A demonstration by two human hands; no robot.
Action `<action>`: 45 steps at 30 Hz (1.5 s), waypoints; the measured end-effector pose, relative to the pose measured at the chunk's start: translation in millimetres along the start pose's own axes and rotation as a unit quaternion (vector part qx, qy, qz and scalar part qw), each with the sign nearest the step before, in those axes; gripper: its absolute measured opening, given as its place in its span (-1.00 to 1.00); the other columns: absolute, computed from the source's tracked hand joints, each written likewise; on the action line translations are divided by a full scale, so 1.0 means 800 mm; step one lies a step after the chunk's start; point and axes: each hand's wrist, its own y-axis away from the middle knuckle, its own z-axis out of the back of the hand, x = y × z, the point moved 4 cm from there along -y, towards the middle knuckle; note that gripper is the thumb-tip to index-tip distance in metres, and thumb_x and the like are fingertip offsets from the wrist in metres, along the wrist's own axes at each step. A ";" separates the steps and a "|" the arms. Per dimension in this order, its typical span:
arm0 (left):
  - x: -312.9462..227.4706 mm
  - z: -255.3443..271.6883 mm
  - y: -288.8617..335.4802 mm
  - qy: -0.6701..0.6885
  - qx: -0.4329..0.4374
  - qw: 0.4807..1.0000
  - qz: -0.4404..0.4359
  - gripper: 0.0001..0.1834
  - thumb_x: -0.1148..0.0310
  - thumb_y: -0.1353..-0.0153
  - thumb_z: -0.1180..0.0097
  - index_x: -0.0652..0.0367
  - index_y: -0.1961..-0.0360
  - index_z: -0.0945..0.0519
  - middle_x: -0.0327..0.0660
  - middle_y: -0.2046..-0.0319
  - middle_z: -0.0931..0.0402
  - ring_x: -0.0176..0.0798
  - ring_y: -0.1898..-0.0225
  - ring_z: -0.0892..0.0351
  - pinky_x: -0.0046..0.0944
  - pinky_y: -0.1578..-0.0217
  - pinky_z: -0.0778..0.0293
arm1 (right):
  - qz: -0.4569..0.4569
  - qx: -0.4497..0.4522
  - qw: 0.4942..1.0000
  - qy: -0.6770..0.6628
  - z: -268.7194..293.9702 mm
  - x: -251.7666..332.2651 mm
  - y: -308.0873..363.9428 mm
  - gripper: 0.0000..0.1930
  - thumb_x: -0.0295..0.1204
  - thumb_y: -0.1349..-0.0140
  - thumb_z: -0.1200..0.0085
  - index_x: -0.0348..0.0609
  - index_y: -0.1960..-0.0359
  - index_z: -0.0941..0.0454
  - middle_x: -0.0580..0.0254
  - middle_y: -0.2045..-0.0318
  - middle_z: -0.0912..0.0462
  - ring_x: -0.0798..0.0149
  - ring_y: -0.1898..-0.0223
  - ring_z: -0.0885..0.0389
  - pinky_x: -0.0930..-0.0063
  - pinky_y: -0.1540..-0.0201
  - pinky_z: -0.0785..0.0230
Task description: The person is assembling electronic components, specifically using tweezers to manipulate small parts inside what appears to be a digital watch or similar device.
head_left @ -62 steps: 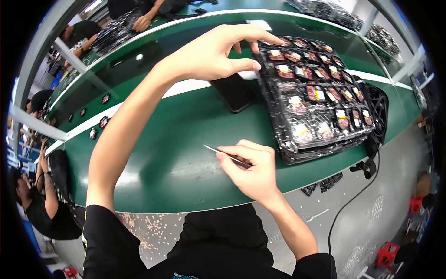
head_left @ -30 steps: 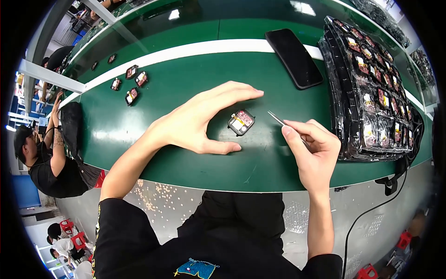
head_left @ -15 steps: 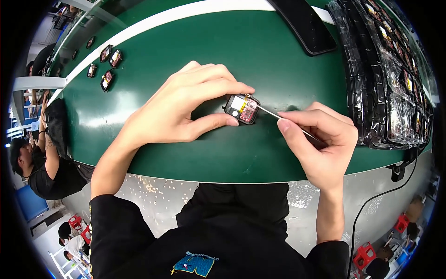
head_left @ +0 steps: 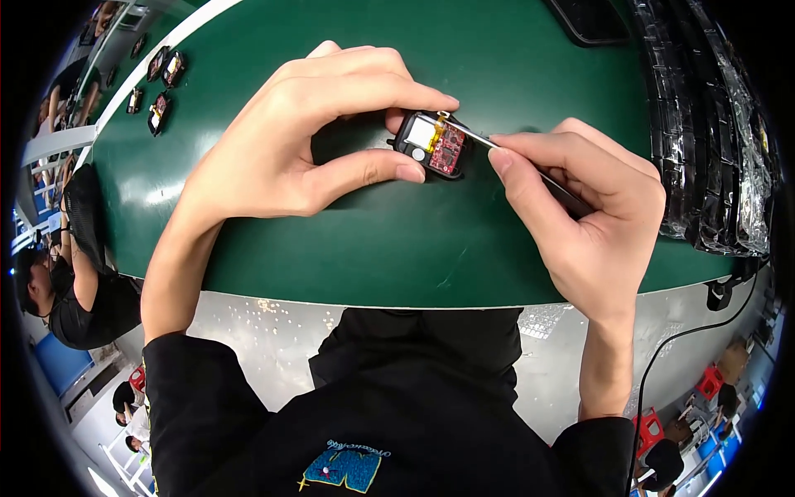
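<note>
A small black device housing [head_left: 447, 170] lies face up with its inside exposed on the green table. Inside it are a red circuit board [head_left: 450, 147], a white rectangular part [head_left: 421, 133] and a yellow ribbon strip [head_left: 436, 137]. My left hand [head_left: 319, 137] grips the housing between the thumb at its lower edge and the fingers at its upper edge. In my right hand [head_left: 588, 207] is a pair of slim metal tweezers [head_left: 556, 193], pinched between thumb and fingers. Their tip reaches the top of the housing, near the upper end of the yellow strip.
Several similar opened housings [head_left: 159, 112] lie at the far left of the green table [head_left: 348, 265]. A black phone [head_left: 592, 21] sits at the far right. Stacked black plastic trays [head_left: 675, 132] line the right edge, a cable [head_left: 662, 348] hanging below. Another person [head_left: 83, 290] works at left.
The tweezers' tip has moved from the right side of the circuit board to the housing's top edge. My left hand still grips the housing. The whole view has shifted slightly.
</note>
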 end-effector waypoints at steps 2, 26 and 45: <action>0.003 0.001 0.000 0.008 0.002 1.000 0.003 -0.32 0.30 -0.01 -0.63 0.24 -0.22 -0.78 -0.14 0.17 -0.72 -0.08 0.11 -0.66 -0.16 -0.02 -0.40 | -0.006 0.001 1.000 0.002 0.000 0.001 -0.001 -0.91 -0.70 -0.31 -0.41 -0.39 0.18 -0.84 0.39 0.49 -0.63 0.64 0.51 -0.49 0.71 0.46 -0.18; 0.012 0.003 -0.001 0.039 -0.012 0.999 0.013 -0.42 0.34 -0.02 -0.64 0.22 -0.11 -0.78 -0.23 0.19 -0.74 -0.30 0.36 -0.38 -0.28 0.23 -0.33 | 0.145 -0.049 0.983 0.098 -0.005 0.007 0.003 -0.75 -0.75 -0.17 -0.47 -0.34 0.10 -0.88 0.31 0.48 -0.66 0.57 0.58 -0.40 0.62 0.53 -0.11; 0.020 0.007 -0.001 0.062 0.043 0.997 0.010 -0.41 0.16 -0.09 -0.61 0.25 -0.11 -0.80 -0.17 0.13 -0.80 -0.22 0.22 -0.59 -0.21 0.17 -0.35 | 0.024 0.020 1.000 0.006 0.002 0.000 0.002 -0.85 -0.72 -0.28 -0.42 -0.38 0.14 -0.87 0.34 0.47 -0.69 0.60 0.51 -0.50 0.67 0.47 -0.15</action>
